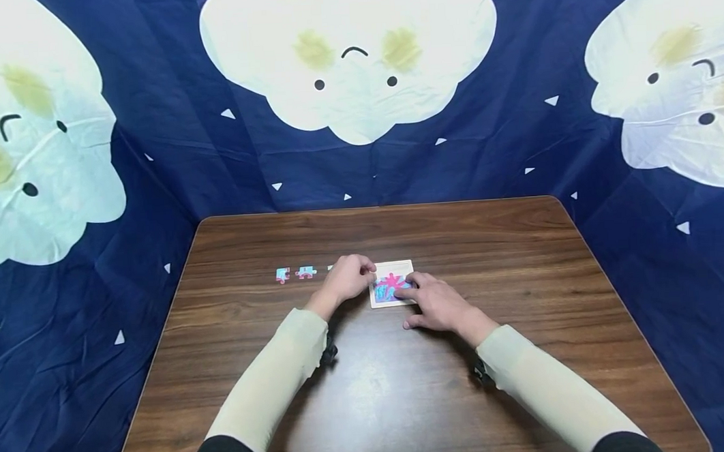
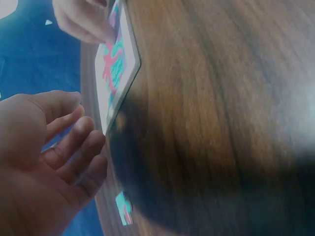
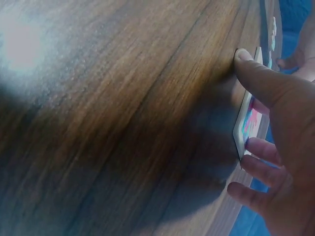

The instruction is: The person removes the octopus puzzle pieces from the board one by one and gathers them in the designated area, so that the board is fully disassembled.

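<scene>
the pale-rimmed jigsaw tray lies on the wood-grain table between the two hands, just right of the left hand's fingertips and partly under the right hand's reaching fingers. the left hand's fingers are loosely bent, with the thumb close by the forefinger at the tray's left side; no piece shows in them, and from these views i cannot tell whether the fingertips touch the rim. the right hand has its fingers spread and relaxed, forefinger over the pink-and-blue puzzle pieces inside the tray, thumb set apart on the side nearer the person; it grips nothing that can be seen. the inset pieces fill the part of the tray nearer the person, while a pale strip shows along the far side, ahead of the right fingertips. seen from the head, the tray looks almost square, so its long axis is hard to tell. to the left of the left hand, a loose corner-like piece and a tabbed piece lie in a sideways row, with a third piece just beside that hand and partly hidden by it; the left hand is clearly the nearer one to this row, the right hand lying across the tray from it
</scene>
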`<action>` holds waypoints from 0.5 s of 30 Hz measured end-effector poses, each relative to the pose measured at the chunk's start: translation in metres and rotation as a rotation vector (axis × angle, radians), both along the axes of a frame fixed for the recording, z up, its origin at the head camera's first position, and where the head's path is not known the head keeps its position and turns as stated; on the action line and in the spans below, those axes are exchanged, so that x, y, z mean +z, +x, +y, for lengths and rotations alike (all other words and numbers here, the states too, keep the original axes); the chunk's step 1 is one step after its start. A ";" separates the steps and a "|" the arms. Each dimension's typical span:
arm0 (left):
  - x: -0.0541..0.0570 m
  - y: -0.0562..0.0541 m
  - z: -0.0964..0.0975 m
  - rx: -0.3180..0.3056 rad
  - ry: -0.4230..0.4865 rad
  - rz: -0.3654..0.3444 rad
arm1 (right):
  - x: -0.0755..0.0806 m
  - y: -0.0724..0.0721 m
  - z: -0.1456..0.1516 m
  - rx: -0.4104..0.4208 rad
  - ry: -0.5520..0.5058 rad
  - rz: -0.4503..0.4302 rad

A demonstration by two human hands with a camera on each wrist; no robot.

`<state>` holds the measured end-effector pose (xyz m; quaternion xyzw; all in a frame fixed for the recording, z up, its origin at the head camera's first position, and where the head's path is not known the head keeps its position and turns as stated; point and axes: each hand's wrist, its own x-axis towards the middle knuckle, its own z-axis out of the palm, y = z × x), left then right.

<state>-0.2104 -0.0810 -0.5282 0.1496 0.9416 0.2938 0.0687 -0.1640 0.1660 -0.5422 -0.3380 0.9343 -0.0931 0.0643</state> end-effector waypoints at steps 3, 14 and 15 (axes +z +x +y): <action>-0.002 -0.001 0.006 -0.010 -0.033 -0.014 | 0.001 0.000 -0.001 0.002 0.007 -0.008; -0.004 -0.001 0.017 -0.005 -0.143 -0.052 | 0.003 -0.001 -0.003 0.087 -0.007 -0.040; -0.004 0.000 0.017 -0.007 -0.146 -0.051 | 0.003 -0.001 -0.003 0.094 -0.018 -0.041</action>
